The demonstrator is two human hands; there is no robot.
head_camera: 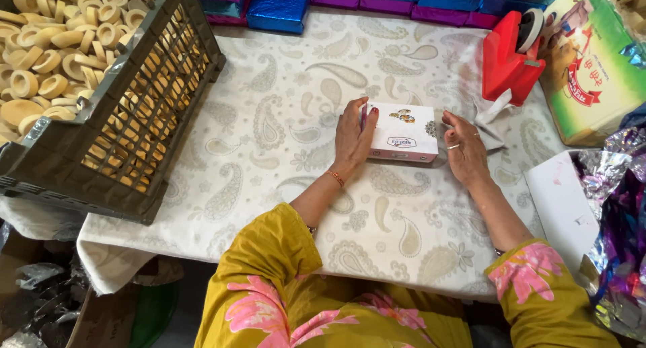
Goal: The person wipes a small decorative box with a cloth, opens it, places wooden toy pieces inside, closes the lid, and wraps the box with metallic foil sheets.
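Mid-table, left hand [353, 136] on white box [402, 131] edge, right hand [463, 148] beside, apart

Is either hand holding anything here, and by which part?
The left hand grips the small white box at its left end. The right hand rests just beside its right end, holding nothing.

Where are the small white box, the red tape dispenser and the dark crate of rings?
white box [402, 130], head view, middle of its top face
red tape dispenser [506, 62], head view, red body
dark crate [145, 106], head view, slatted side wall
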